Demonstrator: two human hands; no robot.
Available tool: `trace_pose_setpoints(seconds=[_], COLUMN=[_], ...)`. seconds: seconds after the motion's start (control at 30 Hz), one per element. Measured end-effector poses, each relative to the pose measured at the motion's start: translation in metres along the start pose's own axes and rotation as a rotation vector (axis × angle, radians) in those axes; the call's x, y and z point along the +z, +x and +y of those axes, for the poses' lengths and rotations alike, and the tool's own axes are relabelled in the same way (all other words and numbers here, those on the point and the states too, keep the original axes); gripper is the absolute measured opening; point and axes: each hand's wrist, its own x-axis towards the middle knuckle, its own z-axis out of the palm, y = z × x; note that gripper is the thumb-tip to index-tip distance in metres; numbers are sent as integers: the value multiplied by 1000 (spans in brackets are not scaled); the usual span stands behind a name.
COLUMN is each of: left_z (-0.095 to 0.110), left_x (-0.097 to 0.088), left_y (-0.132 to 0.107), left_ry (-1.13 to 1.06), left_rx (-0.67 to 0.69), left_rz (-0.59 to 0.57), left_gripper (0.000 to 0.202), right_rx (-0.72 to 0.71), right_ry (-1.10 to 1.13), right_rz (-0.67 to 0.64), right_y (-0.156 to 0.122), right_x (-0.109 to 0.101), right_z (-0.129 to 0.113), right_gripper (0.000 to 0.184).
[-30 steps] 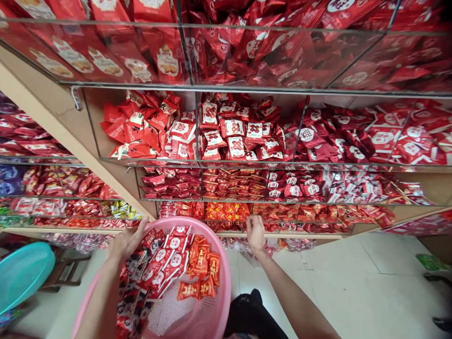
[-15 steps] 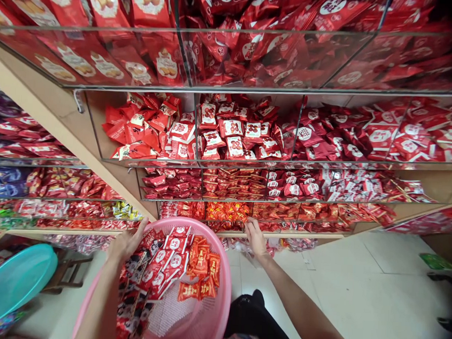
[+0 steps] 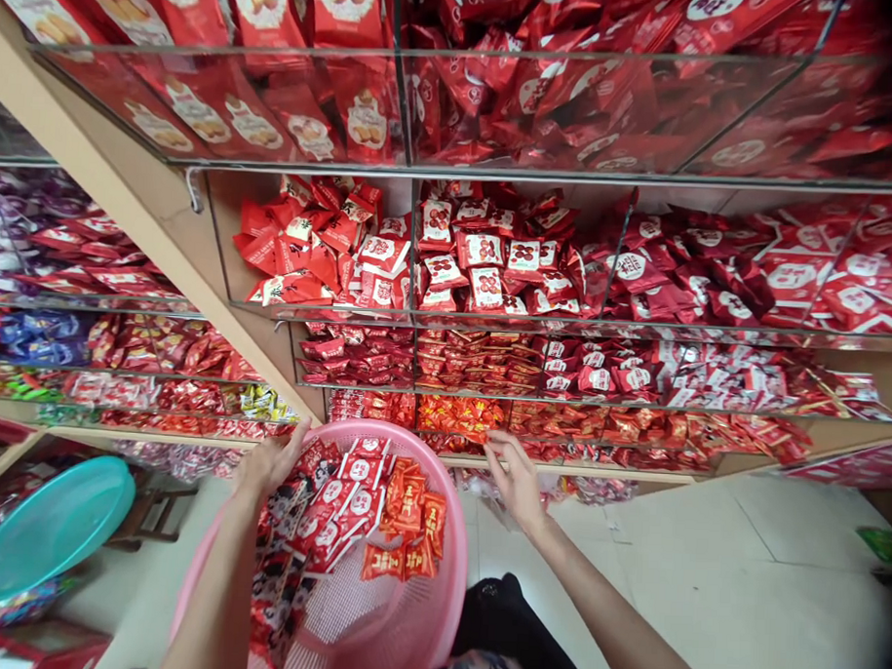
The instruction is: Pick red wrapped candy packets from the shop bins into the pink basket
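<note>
1. Tiled floor (image 3: 702,548) runs out at 4 o'clock, under wooden shelving with glass dividers.
2. Pink plastic basket (image 3: 458,569) lies at 7 o'clock, close below the view.
3. Red-and-white packets (image 3: 353,487) and orange-red sachets (image 3: 409,509) lie heaped inside it.
4. Left hand (image 3: 270,460) curls over the basket's rim at 8 o'clock, holding it.
5. Right hand (image 3: 515,483) is open at 5 o'clock, fingers spread, just below orange-red packets (image 3: 462,413) on the lowest shelf.
6. Teal plastic basin (image 3: 51,516) tilts at 8 o'clock, well apart from both hands.
7. Red snack packets (image 3: 492,268) fill the upper glass shelves at 12 o'clock, with purple and blue packets (image 3: 43,335) at 10 o'clock.
</note>
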Motion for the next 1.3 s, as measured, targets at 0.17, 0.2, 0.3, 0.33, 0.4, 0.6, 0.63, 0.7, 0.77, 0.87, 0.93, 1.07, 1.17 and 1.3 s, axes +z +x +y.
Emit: trace_pose_setpoints(seconds=[0.17, 0.2, 0.3, 0.33, 0.4, 0.6, 0.63, 0.7, 0.77, 0.87, 0.93, 1.07, 1.17, 1.3], left_z=[-1, -2, -3, -2, 0, 5, 5, 3, 1, -1, 0, 3, 2, -2], left_x=[5, 7, 8, 8, 6, 2, 2, 4, 6, 7, 8, 9, 12, 15], left_y=[7, 8, 11, 10, 8, 0, 0, 1, 3, 5, 6, 8, 12, 17], left_ry=[-10, -15, -22, -24, -28, -36, -37, -46, -55, -52, -47, -42, -28, -29], left_rx=[-4, -11, -39, -48, -60, -55, -61, -61, -48, -47, -48, -32, -18, -10], left_rz=[34, 40, 37, 33, 22, -5, -6, 4, 17, 13, 9, 29, 51, 74], left_gripper=[90, 90, 90, 90, 90, 91, 91, 90, 89, 89, 90, 90, 91, 90], right_rx=[-221, -265, -371, -396, -427, -439, -454, -469, -450, -398, -386, -394, -401, -196], right_ry=[85, 72, -8, -40, -105, -194, -205, -274, -392, -530, -555, -558, -425, -74], right_rz=[-353, -425, -621, -681, -782, -878, -875, -865, -880, -945, -970, -947, -885, -669], right_y=[-16, -19, -23, -23, -21, -18, -20, -26, -32, -38, -40, -42, -35, -5], right_x=[-17, -19, -22, -22, -19, 6, 11, 22, 30, 37, 38, 37, 30, 17], right_z=[-59, -67, -84, -88, -93, -108, -110, -113, -116, -120, -122, -122, -122, -109], right_gripper=[19, 20, 22, 23, 25, 19, 18, 17, 18, 19, 19, 15, 16, 26])
